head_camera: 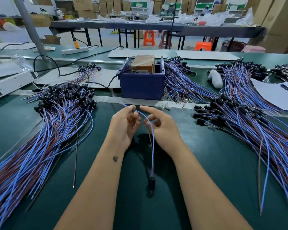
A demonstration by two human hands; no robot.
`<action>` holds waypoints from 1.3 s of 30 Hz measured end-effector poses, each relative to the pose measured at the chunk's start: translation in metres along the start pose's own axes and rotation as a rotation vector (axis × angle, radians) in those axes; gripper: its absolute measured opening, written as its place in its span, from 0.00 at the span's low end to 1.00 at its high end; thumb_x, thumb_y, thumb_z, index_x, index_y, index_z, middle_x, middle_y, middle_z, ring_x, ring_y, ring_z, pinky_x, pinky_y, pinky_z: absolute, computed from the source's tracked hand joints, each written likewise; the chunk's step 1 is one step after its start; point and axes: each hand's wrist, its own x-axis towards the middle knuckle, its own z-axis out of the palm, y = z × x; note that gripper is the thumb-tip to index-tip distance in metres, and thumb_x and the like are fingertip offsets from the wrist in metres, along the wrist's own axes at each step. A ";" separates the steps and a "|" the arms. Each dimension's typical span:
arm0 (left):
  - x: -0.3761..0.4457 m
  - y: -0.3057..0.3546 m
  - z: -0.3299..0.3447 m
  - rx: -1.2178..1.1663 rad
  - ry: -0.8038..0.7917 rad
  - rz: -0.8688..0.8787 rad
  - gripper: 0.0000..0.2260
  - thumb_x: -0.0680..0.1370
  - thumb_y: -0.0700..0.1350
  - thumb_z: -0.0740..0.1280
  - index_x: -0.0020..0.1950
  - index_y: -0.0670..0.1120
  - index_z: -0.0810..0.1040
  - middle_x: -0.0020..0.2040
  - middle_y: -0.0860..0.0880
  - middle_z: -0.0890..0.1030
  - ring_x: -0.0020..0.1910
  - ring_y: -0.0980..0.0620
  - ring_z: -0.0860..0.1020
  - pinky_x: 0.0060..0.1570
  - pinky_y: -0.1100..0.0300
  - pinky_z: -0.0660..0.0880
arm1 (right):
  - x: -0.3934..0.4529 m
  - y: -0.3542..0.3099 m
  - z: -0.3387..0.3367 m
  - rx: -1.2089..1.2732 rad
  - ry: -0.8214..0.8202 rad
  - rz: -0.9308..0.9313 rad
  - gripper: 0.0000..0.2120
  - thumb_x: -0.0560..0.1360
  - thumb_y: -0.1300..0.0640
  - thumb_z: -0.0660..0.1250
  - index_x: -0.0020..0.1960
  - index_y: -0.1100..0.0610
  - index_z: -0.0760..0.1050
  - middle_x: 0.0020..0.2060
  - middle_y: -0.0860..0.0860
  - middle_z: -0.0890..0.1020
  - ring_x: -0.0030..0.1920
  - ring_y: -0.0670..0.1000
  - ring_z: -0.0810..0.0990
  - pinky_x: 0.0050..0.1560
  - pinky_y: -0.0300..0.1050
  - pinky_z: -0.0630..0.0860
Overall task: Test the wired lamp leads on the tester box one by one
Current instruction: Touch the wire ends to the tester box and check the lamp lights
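No legible txt anywhere. Brown box [144,62] in the blue bin [142,87], just beyond both hands, has an orange label strip on its front edge, but the print is too small & blurred to read. Far off past the hands, green panels [139,4] on the back racks carry white patches w/ nothing readable, and the white power strip [74,50] up-left of the left hand [123,125] shows no readable marks.
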 end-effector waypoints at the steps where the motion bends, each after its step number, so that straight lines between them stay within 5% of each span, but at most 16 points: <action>1: 0.000 0.001 -0.001 -0.074 0.008 -0.004 0.10 0.81 0.39 0.61 0.41 0.42 0.76 0.26 0.51 0.75 0.24 0.56 0.73 0.25 0.67 0.73 | -0.001 -0.001 0.002 0.019 -0.068 -0.018 0.26 0.73 0.72 0.69 0.63 0.46 0.77 0.42 0.50 0.78 0.37 0.44 0.72 0.42 0.33 0.73; 4: 0.003 0.000 -0.004 -0.067 0.035 0.054 0.10 0.82 0.40 0.61 0.42 0.43 0.75 0.27 0.51 0.77 0.24 0.57 0.76 0.26 0.66 0.74 | -0.002 -0.001 0.003 0.165 -0.134 -0.045 0.25 0.73 0.67 0.72 0.59 0.40 0.77 0.43 0.50 0.80 0.39 0.44 0.73 0.44 0.34 0.74; 8: 0.003 -0.003 -0.005 0.094 0.070 0.130 0.07 0.81 0.40 0.66 0.43 0.46 0.78 0.31 0.53 0.81 0.31 0.58 0.80 0.33 0.65 0.77 | 0.002 0.000 -0.007 0.246 0.137 0.012 0.10 0.82 0.55 0.61 0.54 0.48 0.80 0.43 0.48 0.82 0.38 0.45 0.78 0.41 0.38 0.75; 11: -0.006 -0.009 -0.003 0.404 -0.127 0.299 0.07 0.78 0.39 0.69 0.42 0.48 0.82 0.36 0.52 0.84 0.38 0.58 0.82 0.38 0.66 0.77 | 0.007 0.004 -0.015 0.423 0.321 0.097 0.15 0.84 0.55 0.55 0.44 0.55 0.75 0.43 0.50 0.82 0.41 0.47 0.80 0.42 0.41 0.77; 14: -0.022 -0.023 0.004 0.809 -0.416 0.388 0.07 0.73 0.38 0.73 0.40 0.51 0.84 0.37 0.51 0.84 0.36 0.59 0.78 0.38 0.67 0.74 | 0.012 0.011 -0.033 0.442 0.437 0.155 0.15 0.85 0.57 0.53 0.41 0.57 0.69 0.27 0.47 0.75 0.27 0.46 0.74 0.30 0.37 0.73; 17: -0.038 -0.043 0.020 1.089 -0.637 0.474 0.08 0.72 0.40 0.71 0.40 0.54 0.82 0.34 0.56 0.82 0.32 0.60 0.76 0.35 0.63 0.73 | 0.012 0.016 -0.047 0.273 0.458 0.257 0.13 0.84 0.56 0.54 0.41 0.53 0.66 0.19 0.43 0.64 0.22 0.43 0.61 0.22 0.36 0.60; 21: -0.053 -0.059 0.042 1.225 -0.655 0.765 0.04 0.70 0.43 0.69 0.43 0.50 0.81 0.38 0.53 0.82 0.38 0.50 0.78 0.39 0.52 0.76 | 0.005 0.011 -0.077 -0.063 0.434 0.246 0.14 0.83 0.54 0.56 0.38 0.52 0.68 0.26 0.45 0.68 0.28 0.47 0.64 0.32 0.44 0.62; 28: -0.078 -0.096 0.086 1.190 -0.841 0.644 0.13 0.78 0.44 0.68 0.62 0.51 0.81 0.54 0.52 0.85 0.53 0.51 0.80 0.54 0.54 0.77 | -0.015 -0.016 -0.168 -0.699 0.358 0.164 0.11 0.82 0.51 0.58 0.44 0.53 0.73 0.31 0.48 0.74 0.34 0.52 0.72 0.36 0.48 0.66; 30: -0.084 -0.107 0.098 1.178 -0.865 0.616 0.14 0.78 0.42 0.66 0.63 0.50 0.80 0.56 0.52 0.84 0.55 0.51 0.79 0.55 0.56 0.75 | -0.020 -0.018 -0.185 -0.924 0.353 0.276 0.09 0.82 0.51 0.58 0.48 0.53 0.74 0.39 0.50 0.79 0.44 0.56 0.75 0.40 0.49 0.68; 32: -0.089 -0.114 0.107 1.181 -0.875 0.600 0.14 0.78 0.40 0.64 0.61 0.49 0.82 0.56 0.50 0.84 0.55 0.50 0.78 0.54 0.58 0.74 | -0.025 -0.016 -0.191 -1.208 0.347 0.406 0.11 0.80 0.50 0.59 0.59 0.53 0.74 0.56 0.56 0.78 0.58 0.60 0.72 0.55 0.53 0.69; 34: -0.092 -0.117 0.112 1.171 -0.883 0.564 0.14 0.76 0.40 0.63 0.58 0.47 0.83 0.54 0.48 0.84 0.53 0.49 0.78 0.53 0.57 0.74 | -0.029 -0.014 -0.187 -1.286 0.365 0.460 0.16 0.79 0.50 0.60 0.65 0.53 0.71 0.63 0.59 0.72 0.64 0.61 0.66 0.63 0.54 0.64; 39: -0.069 -0.096 0.091 1.344 -0.694 0.674 0.15 0.72 0.45 0.58 0.49 0.46 0.84 0.48 0.46 0.84 0.51 0.43 0.77 0.51 0.51 0.73 | -0.028 -0.014 -0.147 -1.248 0.377 0.366 0.16 0.78 0.50 0.59 0.64 0.52 0.73 0.62 0.57 0.74 0.63 0.59 0.68 0.61 0.52 0.63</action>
